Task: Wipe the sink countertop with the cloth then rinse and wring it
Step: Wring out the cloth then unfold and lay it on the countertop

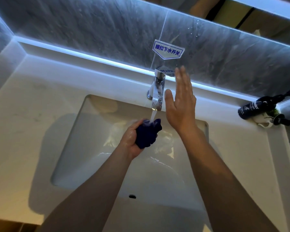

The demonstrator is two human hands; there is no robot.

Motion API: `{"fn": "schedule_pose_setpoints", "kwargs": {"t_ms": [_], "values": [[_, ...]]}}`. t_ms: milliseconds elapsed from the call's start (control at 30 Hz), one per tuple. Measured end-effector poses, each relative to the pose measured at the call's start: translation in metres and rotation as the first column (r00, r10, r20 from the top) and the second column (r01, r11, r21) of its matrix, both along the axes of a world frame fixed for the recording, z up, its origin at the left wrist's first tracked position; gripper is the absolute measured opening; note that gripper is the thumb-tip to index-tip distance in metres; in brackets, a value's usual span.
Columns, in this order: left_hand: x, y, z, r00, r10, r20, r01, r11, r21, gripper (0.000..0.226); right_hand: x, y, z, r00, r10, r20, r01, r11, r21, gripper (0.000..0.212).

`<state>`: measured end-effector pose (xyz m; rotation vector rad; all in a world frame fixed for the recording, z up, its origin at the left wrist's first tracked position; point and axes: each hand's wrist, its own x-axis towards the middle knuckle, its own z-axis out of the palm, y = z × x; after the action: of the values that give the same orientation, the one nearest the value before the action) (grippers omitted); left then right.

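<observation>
Nearest me: two bare forearms, left forearm [90, 190] and right forearm [216, 164], reaching from the near edge out over the sink basin [84, 148].

Left hand [131, 141]: fingers curled tight round the dark blue cloth [147, 133]. The cloth is bunched into a wad and held above the middle of the basin, directly under the faucet [156, 91] spout. The water stream [153, 116] falls from the spout onto the top of the cloth. The hand looks wet.

Right hand [179, 104]: flat, fingers straight and together, thumb out, holding nothing. It sits just right of the faucet, alongside its body. I cannot tell whether it touches the metal.

The chrome faucet stands on the far rim of the basin. A white countertop [23, 123] runs round the basin. A dark pump bottle [258, 106] sits at its far right corner. On the grey wall behind the faucet is a white label [168, 49] with blue characters. A small overflow hole [132, 196] shows in the basin's near wall.
</observation>
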<state>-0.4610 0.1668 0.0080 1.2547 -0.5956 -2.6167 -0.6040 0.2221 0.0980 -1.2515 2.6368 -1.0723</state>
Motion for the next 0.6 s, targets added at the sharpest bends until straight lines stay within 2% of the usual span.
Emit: {"fn": "schedule_pose_setpoints", "kwargs": {"t_ms": [100,233,300,367,433,533,567,600], "values": [[-0.003,-0.001,0.004,0.999,-0.033,0.005,0.033,0.999,-0.031,0.015,-0.003,0.0,-0.003,0.998,0.046,0.033,-0.048,0.997,0.06,0.06],[-0.002,-0.004,0.005,1.0,0.0,0.025,0.001,0.999,-0.04,0.024,0.002,0.015,-0.01,0.998,0.041,0.038,-0.043,0.997,0.061,0.064],[-0.002,-0.002,0.008,1.0,-0.009,0.03,0.01,0.999,-0.034,0.026,0.012,0.026,-0.019,0.994,0.02,0.111,-0.018,1.0,-0.019,0.064],[-0.001,0.001,0.009,0.999,-0.012,0.034,0.012,1.0,-0.011,0.029,0.032,0.042,-0.037,0.966,-0.031,0.255,0.064,0.99,-0.125,0.059],[0.0,0.007,0.012,0.999,-0.025,0.045,0.025,1.0,0.011,0.04,0.058,0.057,-0.058,0.885,-0.072,0.459,0.147,0.981,-0.13,0.058],[0.0,0.022,0.017,0.991,-0.028,0.13,0.018,0.997,0.078,0.054,0.088,0.06,-0.07,0.639,-0.069,0.766,0.165,0.985,-0.049,0.066],[-0.001,0.026,0.019,0.987,-0.006,0.158,-0.011,0.994,0.107,0.059,0.094,0.057,-0.073,0.587,-0.058,0.807,0.18,0.982,-0.061,0.062],[-0.002,0.029,0.021,0.984,0.026,0.175,-0.049,0.991,0.128,0.063,0.1,0.056,-0.075,0.58,-0.054,0.813,0.199,0.977,-0.078,0.057]]}}
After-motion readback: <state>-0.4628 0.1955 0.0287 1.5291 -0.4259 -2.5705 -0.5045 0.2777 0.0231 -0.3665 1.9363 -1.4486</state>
